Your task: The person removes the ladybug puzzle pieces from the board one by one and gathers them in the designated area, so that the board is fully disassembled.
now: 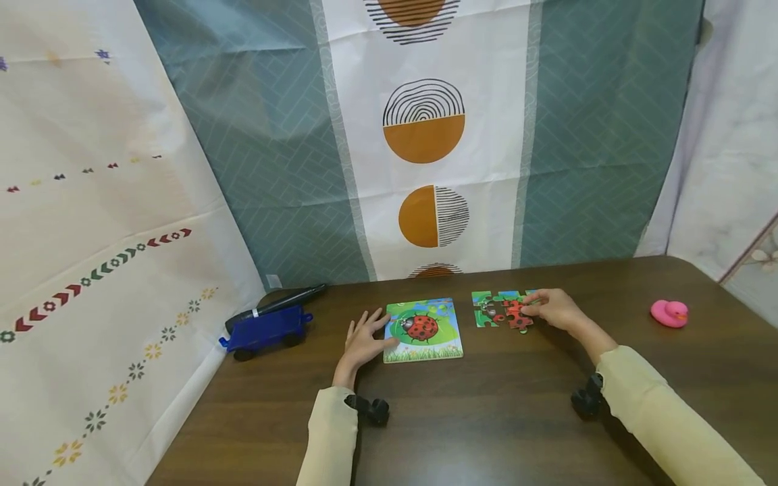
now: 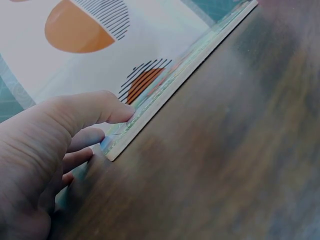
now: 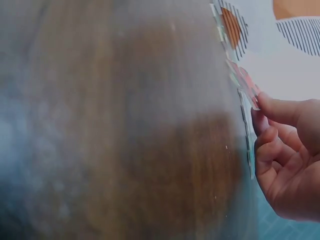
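A square picture board (image 1: pixel 450 331) with a red ladybug on green and blue lies flat on the table. My left hand (image 1: pixel 361 341) is at its left edge, the thumb resting on the near left corner and the other fingers spread beside it. To the right, my right hand (image 1: pixel 558 309) pinches a red, black-spotted puzzle piece (image 1: pixel 518 317) between thumb and index finger. In the right wrist view that puzzle piece (image 3: pixel 246 84) is tilted up at the hand's side. Beside it lie several flat ladybug puzzle pieces (image 1: pixel 481 299), some partly hidden behind the hand.
A blue toy wagon (image 1: pixel 267 331) stands at the left, with a black pen-like object (image 1: pixel 292 299) behind it. A pink rubber duck (image 1: pixel 668 313) sits at the far right. Curtains (image 1: pixel 273 135) hang behind the brown wooden table (image 1: pixel 456 418).
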`<state>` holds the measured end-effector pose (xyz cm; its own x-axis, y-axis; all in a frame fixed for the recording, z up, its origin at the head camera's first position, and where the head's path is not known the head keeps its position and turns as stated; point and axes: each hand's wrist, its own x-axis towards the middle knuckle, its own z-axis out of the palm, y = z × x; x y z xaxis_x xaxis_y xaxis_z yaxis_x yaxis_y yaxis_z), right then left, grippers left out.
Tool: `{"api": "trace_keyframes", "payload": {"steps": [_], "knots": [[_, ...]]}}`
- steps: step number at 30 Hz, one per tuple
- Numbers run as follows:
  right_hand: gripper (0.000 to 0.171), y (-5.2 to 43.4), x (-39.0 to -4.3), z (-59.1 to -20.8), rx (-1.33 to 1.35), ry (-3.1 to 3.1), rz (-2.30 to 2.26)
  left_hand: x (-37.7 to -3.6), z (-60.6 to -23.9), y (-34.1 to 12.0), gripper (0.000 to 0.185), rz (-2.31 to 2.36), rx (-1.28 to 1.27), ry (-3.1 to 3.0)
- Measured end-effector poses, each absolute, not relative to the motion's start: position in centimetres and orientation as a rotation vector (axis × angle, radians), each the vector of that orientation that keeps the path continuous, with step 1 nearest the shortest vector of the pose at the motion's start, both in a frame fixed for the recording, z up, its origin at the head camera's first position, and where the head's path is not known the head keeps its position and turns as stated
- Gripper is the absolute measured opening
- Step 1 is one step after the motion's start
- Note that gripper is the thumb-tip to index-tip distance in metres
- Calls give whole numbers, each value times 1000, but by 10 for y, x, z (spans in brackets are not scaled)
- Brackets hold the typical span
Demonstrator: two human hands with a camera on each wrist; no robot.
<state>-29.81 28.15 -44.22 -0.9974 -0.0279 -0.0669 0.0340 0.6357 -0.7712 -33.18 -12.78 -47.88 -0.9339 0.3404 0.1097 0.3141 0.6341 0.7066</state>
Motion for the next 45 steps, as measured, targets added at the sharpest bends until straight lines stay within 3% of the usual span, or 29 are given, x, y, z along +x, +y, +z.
{"api": "trace_keyframes", "payload": {"steps": [10, 45], "knots": [[32, 284, -297, -449, -71, 2911, -1145, -330, -483, -126, 66, 1199, 557, 2813], [28, 280, -306, -453, -57, 2897, -1199, -334, -480, -127, 67, 1198, 527, 2818]]}}
